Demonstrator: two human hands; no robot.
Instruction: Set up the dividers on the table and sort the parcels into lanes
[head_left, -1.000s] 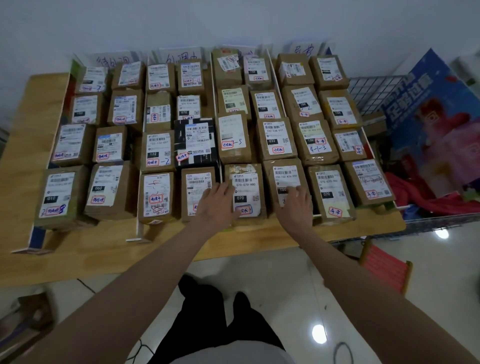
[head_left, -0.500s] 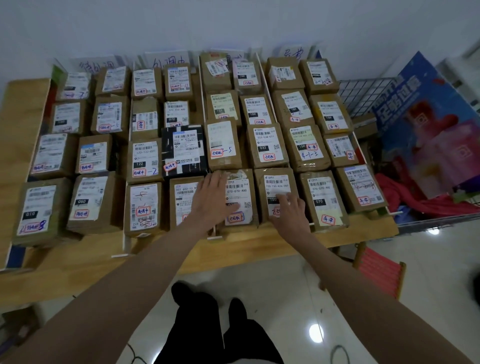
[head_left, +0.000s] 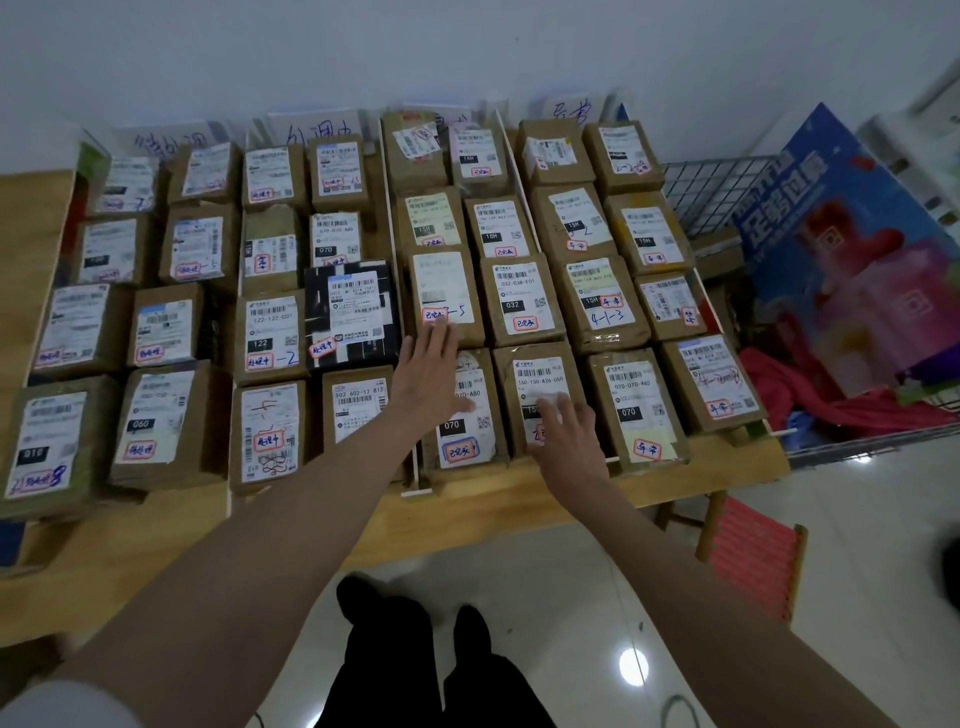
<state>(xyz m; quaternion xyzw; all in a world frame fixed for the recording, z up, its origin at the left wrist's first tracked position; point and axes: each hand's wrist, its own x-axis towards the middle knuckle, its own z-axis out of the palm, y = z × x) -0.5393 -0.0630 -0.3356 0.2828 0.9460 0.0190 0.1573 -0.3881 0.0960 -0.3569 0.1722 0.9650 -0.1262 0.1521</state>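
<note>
Room: pale wall behind, glossy tiled floor (head_left: 857, 545) below, with the person's dark trousers and shoes visible at the bottom of the view
Surface: light wooden surface (head_left: 156, 545) pushed against the wall, almost fully covered by parcels
Parcels: brown cardboard parcels with white shipping labels (head_left: 270, 436) lie flat in rows, packed side by side; one black-and-white patterned parcel (head_left: 353, 314) sits among them left of centre
Dividers: thin white upright divider strips (head_left: 415, 480) run from the near edge towards the wall, splitting the parcels into lanes; handwritten white paper signs (head_left: 317, 127) stand at the far end of the lanes
Left hand: left hand (head_left: 428, 374) reaches out flat, fingers straight and spread, its grip wide and holding nothing; it lies over the front-row brown parcel marked 070 (head_left: 465, 431), fingertips reaching the brown parcel with a handwritten 5 (head_left: 444, 296) in the next row
Right hand: right hand (head_left: 569, 441) lies with fingers extended on the brown parcel labelled 150-150-A26-050 (head_left: 537, 379) in the front row, its grip wide, nothing grasped
Beside the surface: wire mesh basket (head_left: 727, 192) on the right with a blue printed poster board (head_left: 857, 249) and red cloth (head_left: 831, 400) in it; small wooden stool with a red slatted seat (head_left: 748, 556) stands on the floor near the corner
</note>
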